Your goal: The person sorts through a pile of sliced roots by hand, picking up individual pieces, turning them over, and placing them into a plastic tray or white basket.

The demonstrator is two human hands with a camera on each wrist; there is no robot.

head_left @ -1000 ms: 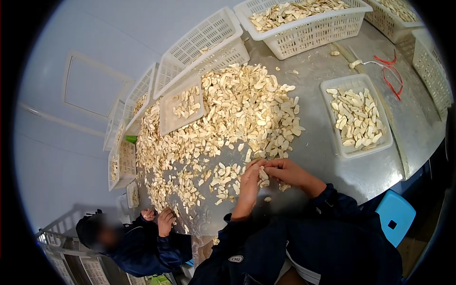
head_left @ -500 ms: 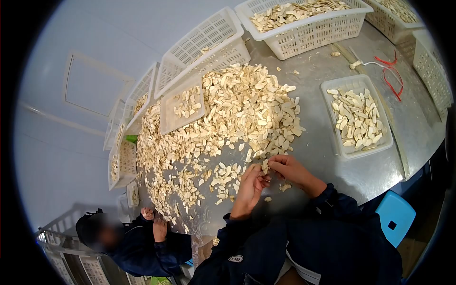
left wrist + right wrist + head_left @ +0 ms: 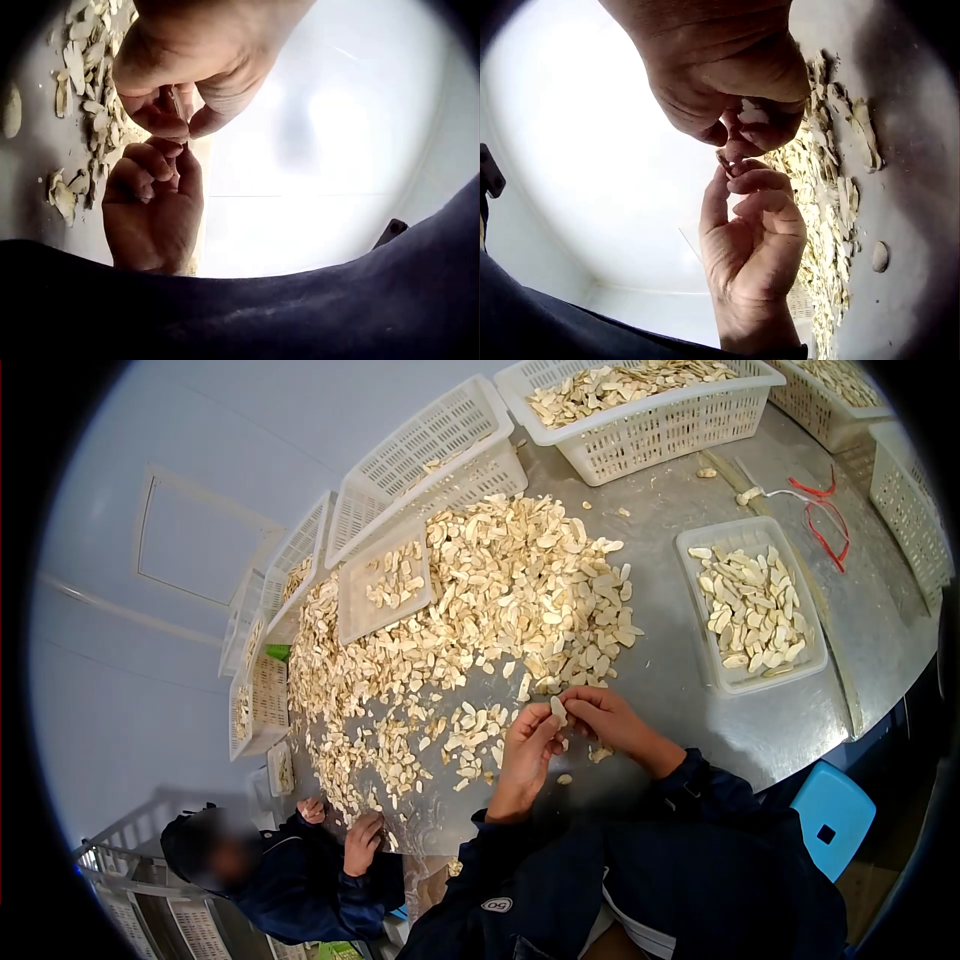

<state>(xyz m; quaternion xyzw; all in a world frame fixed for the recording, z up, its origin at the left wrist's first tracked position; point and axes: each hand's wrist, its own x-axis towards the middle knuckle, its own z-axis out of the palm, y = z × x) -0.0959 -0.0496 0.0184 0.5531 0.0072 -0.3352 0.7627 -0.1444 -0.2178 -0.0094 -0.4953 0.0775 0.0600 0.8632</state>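
In the head view my left hand pinches a pale dried slice between thumb and fingers, just above the metal table. My right hand meets it from the right, its thumb and fingertips pinching the slice's edge. The right wrist view shows the slice edge-on between the two hands' fingertips. Another pale piece is tucked inside the curled fingers of the right hand. A large heap of similar slices spreads beyond the hands, and a few loose ones lie below them.
A shallow plastic tray of slices stands at right; another tray sits on the heap. Slotted white baskets line the far edge. Red and white cords lie at right. Another person works at lower left, near a blue stool opposite.
My hands parted slightly, then came together again, and the slice between them now stands more upright. The other person's nearer hand shifted over the slices.
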